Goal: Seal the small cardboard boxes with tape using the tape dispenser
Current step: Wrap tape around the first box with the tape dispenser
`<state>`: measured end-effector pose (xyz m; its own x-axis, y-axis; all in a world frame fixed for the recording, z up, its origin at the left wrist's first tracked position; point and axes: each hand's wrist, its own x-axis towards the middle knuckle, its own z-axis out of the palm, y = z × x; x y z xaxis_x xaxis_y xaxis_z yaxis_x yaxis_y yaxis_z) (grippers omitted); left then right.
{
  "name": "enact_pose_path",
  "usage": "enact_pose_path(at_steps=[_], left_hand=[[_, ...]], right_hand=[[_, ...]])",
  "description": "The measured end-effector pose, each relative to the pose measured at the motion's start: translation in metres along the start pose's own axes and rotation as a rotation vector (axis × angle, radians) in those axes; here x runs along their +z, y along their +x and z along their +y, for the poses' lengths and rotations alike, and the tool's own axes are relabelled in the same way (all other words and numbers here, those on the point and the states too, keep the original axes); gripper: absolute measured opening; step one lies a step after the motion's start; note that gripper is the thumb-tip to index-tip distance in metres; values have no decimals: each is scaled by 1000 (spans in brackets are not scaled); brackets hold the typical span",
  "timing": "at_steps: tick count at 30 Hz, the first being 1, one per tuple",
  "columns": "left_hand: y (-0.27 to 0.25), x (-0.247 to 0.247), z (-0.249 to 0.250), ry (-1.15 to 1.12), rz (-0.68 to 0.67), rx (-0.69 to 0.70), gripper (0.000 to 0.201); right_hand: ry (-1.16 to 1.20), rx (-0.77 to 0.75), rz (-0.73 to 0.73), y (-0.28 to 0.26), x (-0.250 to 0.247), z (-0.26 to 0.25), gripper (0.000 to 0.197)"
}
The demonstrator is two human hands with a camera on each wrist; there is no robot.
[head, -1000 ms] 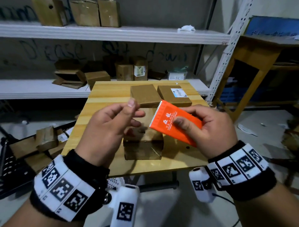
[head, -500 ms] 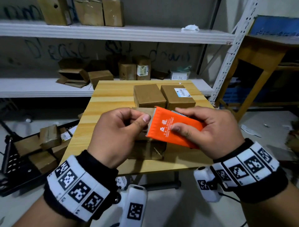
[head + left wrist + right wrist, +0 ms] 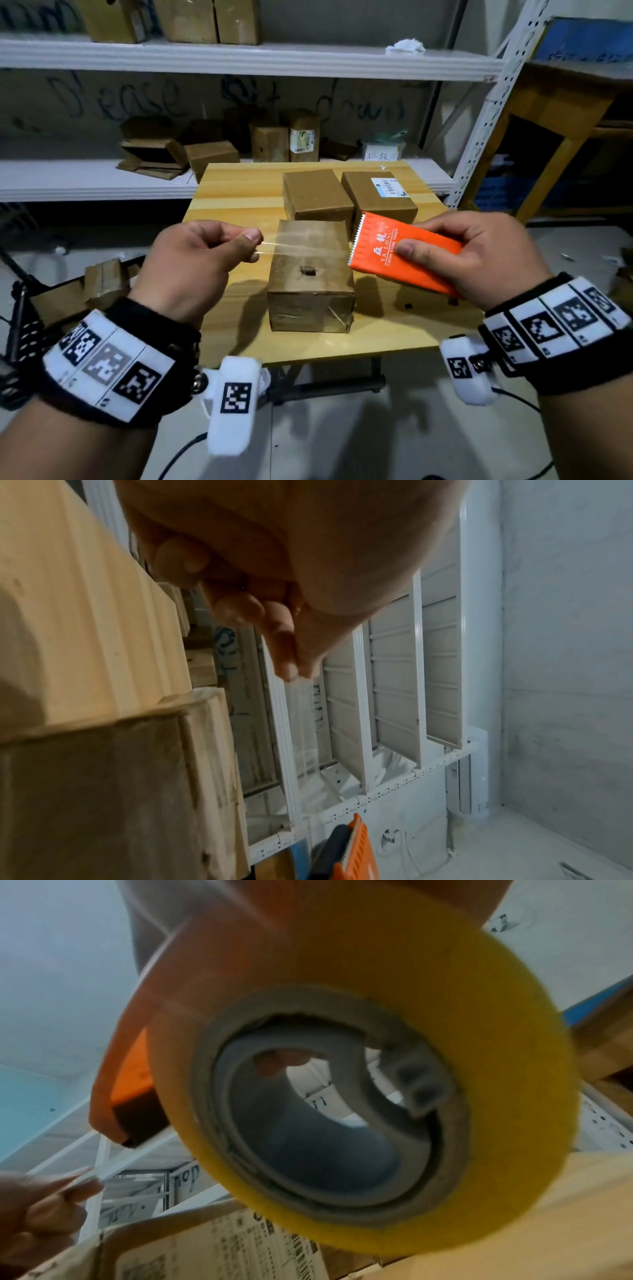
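Observation:
My right hand grips the orange tape dispenser above the table's right side; its yellowish tape roll fills the right wrist view. My left hand pinches the free end of the clear tape between thumb and forefinger. The strip stretches level from the dispenser's toothed edge across the top of a small cardboard box at the table's front middle, a little above it. Two more closed boxes, a plain box and a labelled box, stand behind it.
The wooden table is small, with its front edge close to me. White metal shelves behind hold more cardboard boxes. A wooden table stands at the right. Loose boxes lie on a rack at the lower left.
My left hand has drawn the tape end out leftward and my right hand has moved the dispenser rightward, so a strip now spans the box top. The hands were close together before.

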<state>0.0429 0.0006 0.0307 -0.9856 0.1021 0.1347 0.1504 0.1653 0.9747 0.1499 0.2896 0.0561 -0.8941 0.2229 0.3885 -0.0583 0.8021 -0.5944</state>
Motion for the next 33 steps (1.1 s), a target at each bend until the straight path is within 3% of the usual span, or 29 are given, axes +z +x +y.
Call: enact_pose_path(at_steps=[8,16,19,22,25,27,29,33], left_hand=[[10,-2,-23,-7,-18,-137,15],[12,7,-43,32,-58,-313,22],[7,11,-45,-118,-131,-459,27],[4,17,-43,-307,-182,-550,18],[7,17,-44,-313,-193,-555,21],[8,15,-44,-182,-170,-534,26],[6,14,-42,-44,-138,-474,25],[2,22,-31,-66,-22,-282,21]], right_hand=[[-7,146,-94,17,7,1,62],[83,339,-210,29,21,14,57],[107,371,-228,31,22,15,55],[118,388,-221,31,23,14,54],[139,409,-210,31,24,15,54],[146,414,-202,30,24,15,55],[152,420,-197,30,24,14,56],[142,406,-183,28,26,13,58]])
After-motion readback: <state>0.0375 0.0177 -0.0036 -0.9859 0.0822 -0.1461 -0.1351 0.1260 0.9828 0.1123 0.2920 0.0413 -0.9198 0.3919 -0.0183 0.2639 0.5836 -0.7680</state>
